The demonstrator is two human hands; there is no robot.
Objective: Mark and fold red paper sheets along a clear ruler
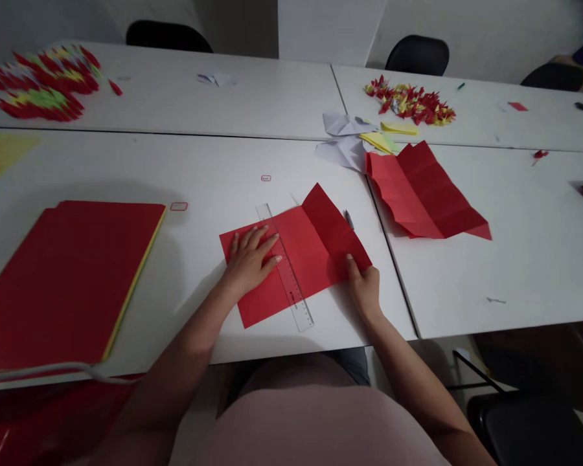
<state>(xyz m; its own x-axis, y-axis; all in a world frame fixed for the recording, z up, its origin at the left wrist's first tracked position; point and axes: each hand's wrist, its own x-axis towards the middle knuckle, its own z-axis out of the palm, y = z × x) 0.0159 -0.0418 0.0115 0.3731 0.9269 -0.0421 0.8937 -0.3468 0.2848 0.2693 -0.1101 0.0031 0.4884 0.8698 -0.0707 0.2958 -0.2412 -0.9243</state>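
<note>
A creased sheet of red paper [301,249] lies aslant on the white table before me, its right part bent upward. Across its left half runs a clear plastic ruler [295,294], both ends sticking out past the paper's edges. My left hand [251,257] presses down flat on the ruler and the paper, fingers stretched out. At the paper's right edge my right hand [365,285] pinches the raised part, thumb on top. Just beyond that edge lies a dark pen [348,219], partly behind the paper.
On the left is a stack of red paper [72,278] with a yellow edge. Another folded red sheet [425,194] lies to the right, near white paper pieces [344,150] and yellow strips [399,128]. Small folded pieces [412,103] are heaped at the back. A cable [68,367] crosses the front left.
</note>
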